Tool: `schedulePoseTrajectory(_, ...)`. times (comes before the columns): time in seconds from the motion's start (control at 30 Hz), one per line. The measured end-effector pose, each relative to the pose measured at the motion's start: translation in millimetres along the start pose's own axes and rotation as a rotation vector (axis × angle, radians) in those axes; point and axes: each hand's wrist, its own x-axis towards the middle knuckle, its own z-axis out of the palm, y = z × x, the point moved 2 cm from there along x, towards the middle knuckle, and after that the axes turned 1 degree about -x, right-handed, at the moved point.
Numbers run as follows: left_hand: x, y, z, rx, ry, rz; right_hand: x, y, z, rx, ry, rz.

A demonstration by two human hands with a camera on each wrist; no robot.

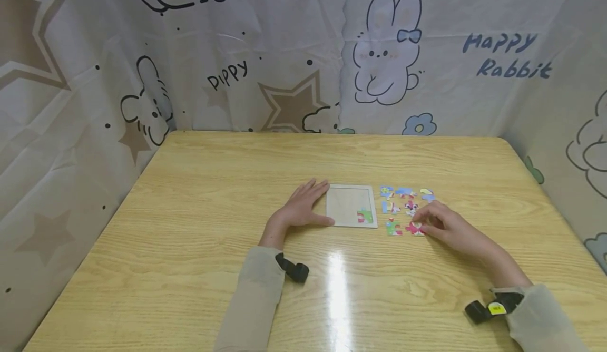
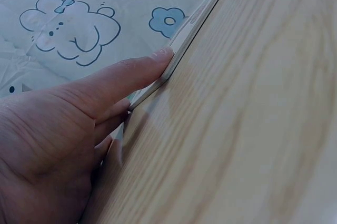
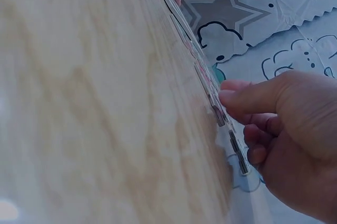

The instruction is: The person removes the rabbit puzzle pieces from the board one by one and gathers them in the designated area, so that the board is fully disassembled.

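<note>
A square wooden puzzle tray (image 1: pixel 346 199) lies on the table with one green and pink piece (image 1: pixel 364 216) in its lower right corner. My left hand (image 1: pixel 303 204) is spread along the tray's left side, thumb at the near corner and fingertips at the far one. In the left wrist view its thumb (image 2: pixel 134 71) rests on the tray's edge. To the right of the tray, my right hand (image 1: pixel 450 228) pinches a pink puzzle piece (image 1: pixel 415 229) with thumb and forefinger, low over the table. Its thumb (image 3: pixel 253 98) shows beside the row of pieces in the right wrist view.
Several loose puzzle pieces lie in rows by the tray, among them a green one (image 1: pixel 393 228), a fox-faced one (image 1: pixel 410 207) and blue ones (image 1: pixel 405 192). The right hand partly covers this group. A printed cloth (image 1: pixel 284 41) hangs behind the wooden table (image 1: pixel 189 225).
</note>
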Motion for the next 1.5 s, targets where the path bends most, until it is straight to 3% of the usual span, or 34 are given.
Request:
schedulePoseTrajectory(0.2,-1.1,1.0,-1.0,0.001,0.005,-0.003,9,-6,3.5,0.019,-0.001,0.025)
schedulePoseTrajectory(0.5,-1.5,2.1,-0.7,0.0,0.004,0.0,35,-17,18.4,0.138,-0.08,0.029)
schedulePoseTrajectory(0.77,-0.4,3.3,-0.1,0.012,-0.002,0.006,56,-28,27.7,0.157,-0.127,0.042)
schedulePoseTrajectory(1.17,-1.9,3.3,-0.6,-0.004,0.009,0.006,78,-40,40.1,-0.008,-0.121,-0.003)
schedulePoseTrajectory(1.5,-1.2,1.8,-0.1,-0.001,0.002,0.001,84,-42,43.8,0.004,-0.177,0.034)
